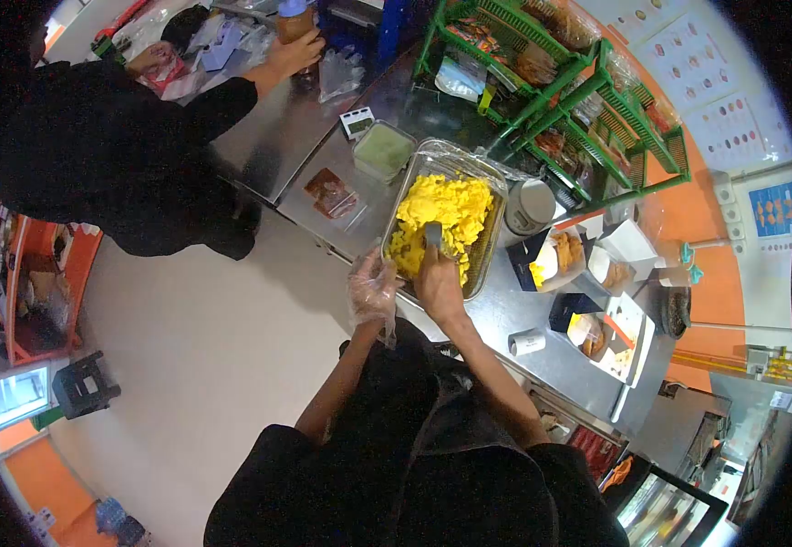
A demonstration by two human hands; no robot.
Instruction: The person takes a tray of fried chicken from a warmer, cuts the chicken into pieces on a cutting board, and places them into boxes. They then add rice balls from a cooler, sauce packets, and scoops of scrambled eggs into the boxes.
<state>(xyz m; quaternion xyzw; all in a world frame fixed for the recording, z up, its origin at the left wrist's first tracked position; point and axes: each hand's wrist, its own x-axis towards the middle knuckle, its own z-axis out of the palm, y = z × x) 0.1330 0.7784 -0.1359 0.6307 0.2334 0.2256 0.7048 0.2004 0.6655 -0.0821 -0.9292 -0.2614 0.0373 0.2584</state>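
Note:
A metal tray (498,205) on the steel counter holds a heap of yellow food (446,208) that looks like scrambled egg. My right hand (439,284), bare, is closed round the handle of a metal utensil (432,234), whose far end is at the yellow food. At the tray's near left corner is my left hand (373,290) in a clear plastic glove. Its fingers are bent together by the tray's rim, and whether they grip it I cannot make out.
Left of the tray are a green-lidded container (384,150) and a brown packet (330,193). Food boxes (555,260), a round canister (531,206) and a white cup (526,342) stand right. Green baskets (542,123) are behind. A co-worker (122,146) holds a bottle (295,23) at upper left.

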